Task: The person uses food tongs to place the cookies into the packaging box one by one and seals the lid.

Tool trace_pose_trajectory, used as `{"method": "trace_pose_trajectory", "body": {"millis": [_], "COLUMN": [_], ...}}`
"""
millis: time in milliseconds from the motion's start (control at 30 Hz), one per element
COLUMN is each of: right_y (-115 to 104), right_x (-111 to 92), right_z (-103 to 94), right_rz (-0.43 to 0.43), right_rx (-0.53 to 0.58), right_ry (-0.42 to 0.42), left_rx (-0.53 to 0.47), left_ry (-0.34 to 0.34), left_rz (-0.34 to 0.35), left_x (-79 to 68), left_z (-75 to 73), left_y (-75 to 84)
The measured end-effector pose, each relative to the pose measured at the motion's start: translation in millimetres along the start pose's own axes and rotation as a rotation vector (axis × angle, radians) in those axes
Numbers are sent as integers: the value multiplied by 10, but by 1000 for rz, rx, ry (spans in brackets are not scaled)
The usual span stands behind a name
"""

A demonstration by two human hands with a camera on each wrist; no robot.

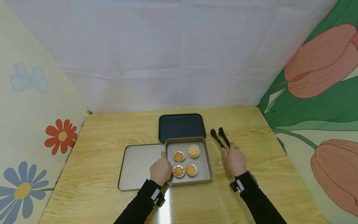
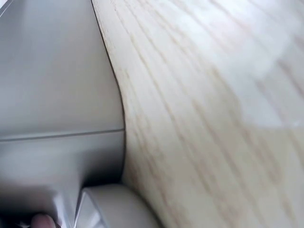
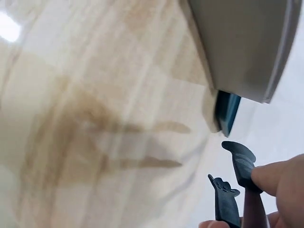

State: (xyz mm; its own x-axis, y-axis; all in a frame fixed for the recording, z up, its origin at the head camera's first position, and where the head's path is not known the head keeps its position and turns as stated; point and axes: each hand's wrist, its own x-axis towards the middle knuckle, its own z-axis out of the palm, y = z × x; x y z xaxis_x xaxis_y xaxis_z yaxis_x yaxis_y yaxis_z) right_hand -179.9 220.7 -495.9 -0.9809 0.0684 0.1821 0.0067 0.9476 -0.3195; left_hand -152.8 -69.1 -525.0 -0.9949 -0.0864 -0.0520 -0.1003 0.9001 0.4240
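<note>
The right hand (image 1: 236, 160) is pinching the black tongs (image 1: 220, 137); the left hand (image 1: 160, 169) is gripping the baking pan (image 1: 207, 161) edge. The tongs beyond the fingertips may be slipping, since the pinch looks light.

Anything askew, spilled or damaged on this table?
Nothing spilled or damaged. The four cupcakes sit upright in the deep pan, which overlaps the flat tray and dark tray. The left hand holds the pan's edge; the right hand grips black tongs.
</note>
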Motion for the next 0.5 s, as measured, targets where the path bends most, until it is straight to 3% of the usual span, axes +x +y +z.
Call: {"method": "trace_pose_trajectory", "body": {"millis": [233, 500], "right_y": [20, -32], "right_x": [-35, -90], "right_z": [172, 300], "right_rz": [79, 45], "right_rx": [-10, -97], "right_ry": [-15, 121], "left_rx": [1, 13], "left_ry": [1, 0], "left_rz": [5, -3], "left_x": [-6, 7], "left_z": [-9, -6], "left_y": [9, 5]}}
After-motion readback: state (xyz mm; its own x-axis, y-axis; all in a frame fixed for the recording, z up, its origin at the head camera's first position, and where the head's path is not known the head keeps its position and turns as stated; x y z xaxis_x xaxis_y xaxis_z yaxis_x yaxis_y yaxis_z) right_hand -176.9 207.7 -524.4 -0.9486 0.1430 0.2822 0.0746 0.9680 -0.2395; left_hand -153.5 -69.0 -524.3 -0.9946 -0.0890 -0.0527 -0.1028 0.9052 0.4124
